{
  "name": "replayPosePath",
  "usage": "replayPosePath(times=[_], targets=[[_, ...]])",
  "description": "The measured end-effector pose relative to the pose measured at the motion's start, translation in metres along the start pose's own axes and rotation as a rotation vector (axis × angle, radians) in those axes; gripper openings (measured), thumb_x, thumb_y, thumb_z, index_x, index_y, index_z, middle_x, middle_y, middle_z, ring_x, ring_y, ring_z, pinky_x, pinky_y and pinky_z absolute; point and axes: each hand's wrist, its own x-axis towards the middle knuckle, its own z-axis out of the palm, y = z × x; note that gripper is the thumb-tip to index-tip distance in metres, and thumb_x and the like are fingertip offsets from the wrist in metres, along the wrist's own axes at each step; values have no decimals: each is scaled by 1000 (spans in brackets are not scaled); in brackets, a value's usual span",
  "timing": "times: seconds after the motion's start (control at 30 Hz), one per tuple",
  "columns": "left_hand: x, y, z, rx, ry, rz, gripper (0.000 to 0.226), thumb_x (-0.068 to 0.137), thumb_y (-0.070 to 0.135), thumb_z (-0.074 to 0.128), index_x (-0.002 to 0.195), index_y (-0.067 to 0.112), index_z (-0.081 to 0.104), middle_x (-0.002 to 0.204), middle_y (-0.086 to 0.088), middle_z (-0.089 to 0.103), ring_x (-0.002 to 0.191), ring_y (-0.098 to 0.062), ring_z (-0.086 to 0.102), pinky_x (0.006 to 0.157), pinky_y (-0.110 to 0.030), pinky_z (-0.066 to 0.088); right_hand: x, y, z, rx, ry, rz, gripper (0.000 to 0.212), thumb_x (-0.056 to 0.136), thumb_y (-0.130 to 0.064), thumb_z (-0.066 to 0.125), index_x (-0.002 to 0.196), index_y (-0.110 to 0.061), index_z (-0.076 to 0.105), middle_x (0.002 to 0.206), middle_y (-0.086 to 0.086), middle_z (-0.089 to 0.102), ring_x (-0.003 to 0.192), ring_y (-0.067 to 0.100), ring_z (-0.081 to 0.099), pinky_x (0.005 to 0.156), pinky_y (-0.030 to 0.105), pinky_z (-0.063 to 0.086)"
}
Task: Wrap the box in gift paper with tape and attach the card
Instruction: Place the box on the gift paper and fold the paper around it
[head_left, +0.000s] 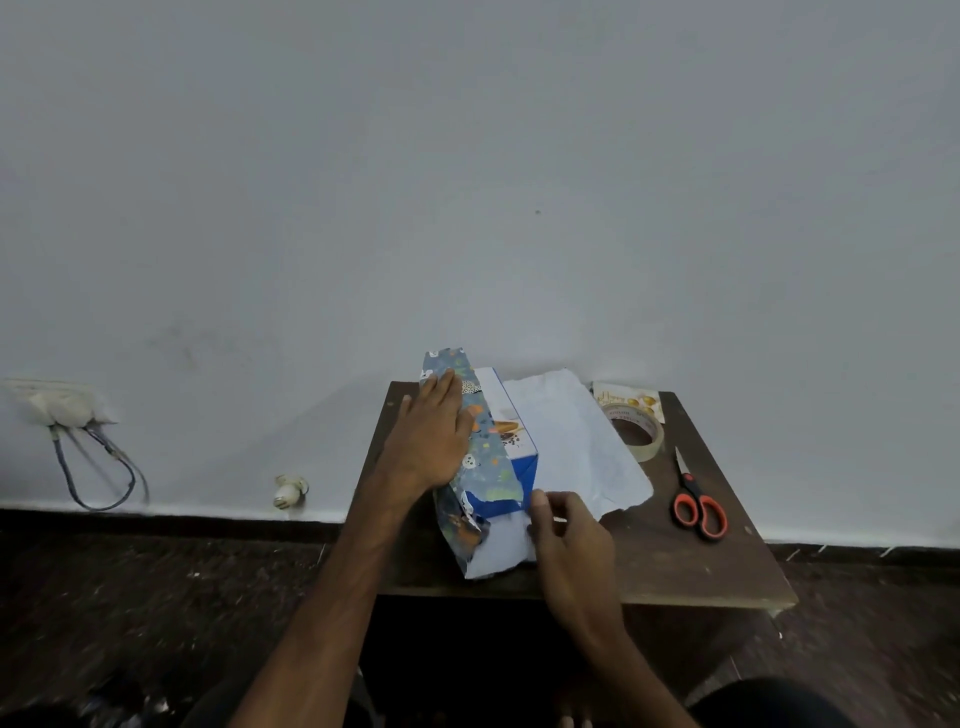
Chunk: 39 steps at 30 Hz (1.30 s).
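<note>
The blue-and-white cardboard box lies on the dark brown wooden surface, half covered by blue patterned gift paper. The left hand, fingers flat, presses paper over the box's left side. The right hand pinches paper at the box's near right corner. Right of the box lie a clear tape roll, a cream card and orange-handled scissors.

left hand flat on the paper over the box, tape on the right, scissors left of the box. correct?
No. The scissors lie right of the box, beside the tape, per the head view. The left hand does press flat on the paper over the box.
</note>
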Motion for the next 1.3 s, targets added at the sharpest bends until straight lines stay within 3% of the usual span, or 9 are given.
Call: replayPosePath(times=[0.13, 0.2, 0.33, 0.47, 0.6, 0.73, 0.83, 1.0, 1.3], targets=[[-2, 1, 1, 41, 18, -14, 58, 110, 36, 21, 160, 12, 8, 169, -1, 3, 155, -16, -1, 124, -43, 3, -14, -11, 11, -231, -210, -123, 56, 81, -74, 42, 109, -30, 59, 106, -15, 62, 95, 3, 58, 78, 18, 48], [-4, 3, 0, 61, 23, -21, 57, 110, 36, 21, 160, 12, 7, 169, -1, 3, 155, -16, -1, 125, -45, 3, -15, -14, 23, -383, -281, -201, 58, 86, -70, 50, 126, -27, 55, 119, -12, 59, 103, 6, 54, 80, 20, 45], [-4, 8, 0, 135, 51, -31, 56, 110, 35, 19, 160, 11, 9, 169, -3, 7, 156, -18, 5, 126, -44, 4, -20, -14, 38, -519, -216, -382, 35, 103, -44, 42, 116, -19, 62, 110, -1, 69, 93, 14, 62, 85, 32, 53], [-1, 11, 3, 202, 75, 0, 53, 110, 25, 24, 160, 11, 12, 168, -5, 13, 155, -20, 12, 126, -38, 6, -21, -14, 35, -539, -278, -419, 30, 106, -33, 42, 125, -16, 58, 120, 2, 66, 101, 15, 63, 83, 21, 47], [-1, 11, 5, 84, 54, 9, 52, 110, 25, 26, 158, 7, 17, 167, -8, 15, 154, -22, 13, 125, -36, 8, -18, -24, 17, -520, -365, -487, 52, 99, -56, 36, 101, -14, 65, 97, 3, 71, 84, 14, 64, 77, 30, 52], [-8, 19, 9, 114, 72, 8, 58, 110, 35, 22, 159, 7, 11, 168, -7, 10, 155, -21, 7, 126, -36, 3, 24, -21, -35, -279, 36, -450, 54, 98, -56, 43, 76, -16, 71, 70, -4, 70, 63, 10, 64, 65, 30, 52], [-11, 20, 10, 116, 72, 4, 59, 110, 36, 19, 159, 8, 4, 169, -5, 4, 156, -19, 2, 124, -35, -1, 76, -3, -67, -428, 381, -306, 32, 99, -40, 52, 91, -13, 68, 89, 1, 70, 87, 22, 63, 74, 37, 51], [-11, 23, 10, 126, 91, -9, 59, 109, 36, 20, 160, 10, 4, 169, -4, 4, 156, -19, 2, 124, -35, -2, 114, 18, -79, -708, 218, 127, 54, 92, -53, 58, 124, -10, 55, 117, 9, 63, 108, 29, 59, 83, 37, 49], [-12, 23, 9, 149, 76, -25, 59, 109, 39, 18, 160, 14, 1, 169, 0, 2, 155, -16, 1, 124, -36, -4, 113, -30, -61, -467, 251, -84, 22, 90, -33, 63, 98, -16, 73, 93, 2, 72, 94, 25, 66, 73, 30, 46]])
